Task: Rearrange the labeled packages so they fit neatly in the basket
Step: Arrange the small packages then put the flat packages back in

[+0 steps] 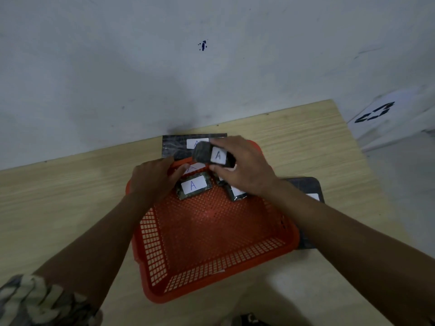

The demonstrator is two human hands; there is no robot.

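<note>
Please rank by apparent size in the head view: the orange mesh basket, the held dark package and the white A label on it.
1. Orange mesh basket
2. Held dark package
3. White A label

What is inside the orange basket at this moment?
The orange basket holds a dark package labeled A at its far end, another label behind it, and one more package partly hidden under the right hand. The near half is bare mesh.
</note>
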